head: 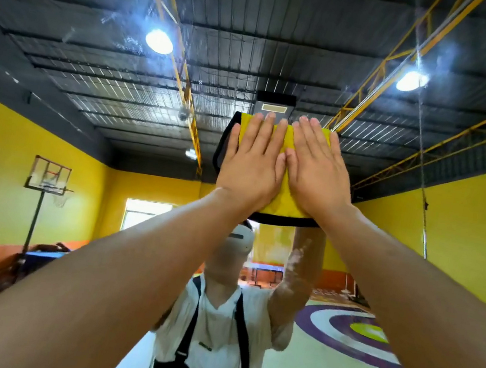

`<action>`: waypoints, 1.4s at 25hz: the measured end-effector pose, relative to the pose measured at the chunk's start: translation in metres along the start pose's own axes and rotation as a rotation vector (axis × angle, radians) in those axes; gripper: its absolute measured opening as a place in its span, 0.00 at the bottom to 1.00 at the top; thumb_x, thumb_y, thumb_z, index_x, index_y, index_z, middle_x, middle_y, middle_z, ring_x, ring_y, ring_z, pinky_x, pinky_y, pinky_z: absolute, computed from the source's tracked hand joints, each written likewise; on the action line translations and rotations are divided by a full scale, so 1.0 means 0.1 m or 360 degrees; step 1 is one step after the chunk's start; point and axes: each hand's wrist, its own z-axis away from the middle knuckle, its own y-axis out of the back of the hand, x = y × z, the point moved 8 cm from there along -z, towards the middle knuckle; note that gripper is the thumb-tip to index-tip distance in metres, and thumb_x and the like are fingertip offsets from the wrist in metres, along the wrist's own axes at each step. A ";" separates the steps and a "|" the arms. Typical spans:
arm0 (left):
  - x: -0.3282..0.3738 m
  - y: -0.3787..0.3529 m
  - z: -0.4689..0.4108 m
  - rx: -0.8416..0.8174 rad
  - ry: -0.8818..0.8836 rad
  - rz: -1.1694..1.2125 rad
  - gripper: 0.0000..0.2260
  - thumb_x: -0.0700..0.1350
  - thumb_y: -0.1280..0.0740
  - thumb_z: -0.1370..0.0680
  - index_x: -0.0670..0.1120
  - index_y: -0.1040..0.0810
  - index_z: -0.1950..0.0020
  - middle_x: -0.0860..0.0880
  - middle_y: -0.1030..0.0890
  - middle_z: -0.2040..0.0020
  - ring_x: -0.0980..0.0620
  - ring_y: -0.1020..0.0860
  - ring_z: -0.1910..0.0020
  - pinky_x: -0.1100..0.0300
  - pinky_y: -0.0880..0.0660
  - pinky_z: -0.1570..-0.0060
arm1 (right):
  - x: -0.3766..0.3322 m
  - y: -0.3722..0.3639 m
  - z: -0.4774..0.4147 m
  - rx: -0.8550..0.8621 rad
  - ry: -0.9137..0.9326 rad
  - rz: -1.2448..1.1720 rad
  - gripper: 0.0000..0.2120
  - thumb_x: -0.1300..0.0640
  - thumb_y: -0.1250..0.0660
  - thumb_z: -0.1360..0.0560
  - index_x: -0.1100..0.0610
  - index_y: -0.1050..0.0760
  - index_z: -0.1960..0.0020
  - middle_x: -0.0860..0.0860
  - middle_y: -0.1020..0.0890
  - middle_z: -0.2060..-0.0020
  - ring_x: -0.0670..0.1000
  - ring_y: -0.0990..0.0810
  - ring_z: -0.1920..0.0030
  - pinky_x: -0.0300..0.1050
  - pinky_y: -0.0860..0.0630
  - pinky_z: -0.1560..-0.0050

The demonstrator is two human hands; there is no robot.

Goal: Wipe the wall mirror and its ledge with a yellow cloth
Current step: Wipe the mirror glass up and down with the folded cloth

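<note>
Both arms reach up and forward, and the left hand (252, 159) and right hand (317, 170) lie flat, fingers spread, side by side on a yellow cloth (285, 201) with a dark border, pressing it against the wall mirror (61, 75), whose glass shows pale smears near the top. The mirror reflects the person in a white shirt with dark straps, a hall with yellow walls, a dark ribbed ceiling with two bright lamps (159, 40), and a basketball hoop (49, 177) on a stand at left.

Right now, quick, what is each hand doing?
Left hand: open, flat, pressing the yellow black-edged cloth against the mirror.
Right hand: open, flat, pressing the same cloth.
</note>
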 end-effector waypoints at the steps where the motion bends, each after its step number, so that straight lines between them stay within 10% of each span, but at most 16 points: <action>1: 0.07 -0.03 -0.01 -0.0019 -0.0007 0.0009 0.28 0.55 0.58 0.15 0.49 0.53 0.15 0.48 0.53 0.15 0.49 0.58 0.17 0.44 0.60 0.19 | 0.06 0.01 0.03 0.0004 -0.0007 -0.0009 0.29 0.45 0.59 0.15 0.57 0.47 0.17 0.53 0.44 0.17 0.50 0.51 0.17 0.55 0.58 0.18; 35: 0.73 -0.43 3.23 -0.0103 0.0024 -0.0048 0.25 0.52 0.50 0.14 0.45 0.41 0.17 0.44 0.44 0.16 0.44 0.45 0.17 0.40 0.45 0.21 | -0.53 -0.28 3.31 -0.0192 0.0017 -0.0093 0.29 0.48 0.51 0.15 0.59 0.46 0.17 0.56 0.47 0.17 0.57 0.49 0.17 0.61 0.53 0.19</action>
